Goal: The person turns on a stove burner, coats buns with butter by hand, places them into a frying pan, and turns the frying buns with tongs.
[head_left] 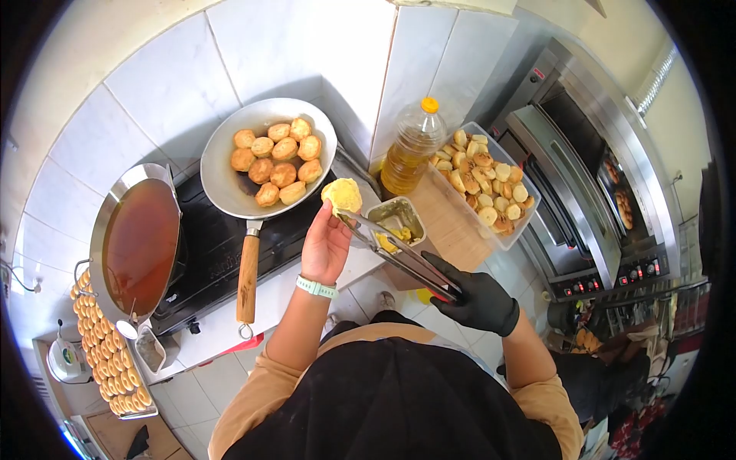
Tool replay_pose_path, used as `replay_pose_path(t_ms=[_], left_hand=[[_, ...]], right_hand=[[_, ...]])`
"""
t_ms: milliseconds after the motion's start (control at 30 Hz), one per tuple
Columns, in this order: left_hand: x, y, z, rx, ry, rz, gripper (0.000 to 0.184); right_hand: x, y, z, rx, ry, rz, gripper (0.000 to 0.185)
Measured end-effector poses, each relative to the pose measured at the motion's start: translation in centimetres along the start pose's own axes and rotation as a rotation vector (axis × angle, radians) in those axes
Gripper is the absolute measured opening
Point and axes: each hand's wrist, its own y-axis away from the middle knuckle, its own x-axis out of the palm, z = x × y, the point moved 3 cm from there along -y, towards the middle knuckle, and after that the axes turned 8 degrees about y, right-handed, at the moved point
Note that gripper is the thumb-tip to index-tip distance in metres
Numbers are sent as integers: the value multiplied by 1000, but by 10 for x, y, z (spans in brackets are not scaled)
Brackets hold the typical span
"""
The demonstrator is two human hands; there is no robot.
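My left hand (328,247), bare with a watch at the wrist, pinches a small round bun (342,196) by its edge, its face coated in something yellow. In a black glove, my right hand (478,299) grips metal tongs (404,261); their tips reach the bun's lower edge, and I cannot tell if they touch it. Below the tongs is a small metal tub (415,217) with a soft yellow spread (392,238), perhaps butter. Left of my hands, a frying pan (212,178) with a wooden handle holds several browned buns (283,172) on the black stove (222,244).
A bottle of oil (412,149) stands behind the tub. Beside it, a clear plastic bin (531,221) holds many pale buns. A wide pan (102,264) of reddish-brown liquid sits at left, near a tray of ring-shaped pastries (115,364). Steel ovens (563,176) stand at right.
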Motion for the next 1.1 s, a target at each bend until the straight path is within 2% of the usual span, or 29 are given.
replay_pose_path(t_ms=[100, 233, 333, 367, 500, 600, 700, 800, 833, 967, 1067, 1100], left_hand=[[11, 2, 0, 0, -19, -2, 33], [5, 1, -3, -1, -3, -12, 34], [6, 5, -9, -7, 3, -15, 33], [6, 7, -9, -6, -4, -11, 33], [11, 14, -10, -10, -28, -4, 32], [10, 20, -16, -29, -29, -18, 32], [1, 24, -28, -32, -11, -30, 33], [0, 31, -38, -19, -24, -19, 36], [5, 35, -39, -10, -28, -21, 36], [-3, 41, -49, 17, -39, -14, 37], [-5, 46, -54, 23, -32, 5, 38], [-4, 49, -54, 21, -25, 13, 38]], right_hand=[[-7, -1, -6, 64, 68, -81, 65], [5, 2, 4, -9, 70, 12, 67], [0, 3, 10, 19, 44, 32, 68], [-4, 3, 12, -37, 86, -95, 66], [-1, -6, 21, -49, 398, -274, 63], [-3, -8, 17, -76, 415, -221, 64], [-8, -4, 29, -105, 92, -10, 61], [-14, -1, 40, -4, 32, 3, 63], [-9, -1, 34, -7, 83, -61, 65], [7, 2, 45, -36, 57, 110, 69], [15, 3, 50, -220, -197, 34, 71], [16, 3, 49, -106, -288, 147, 72]])
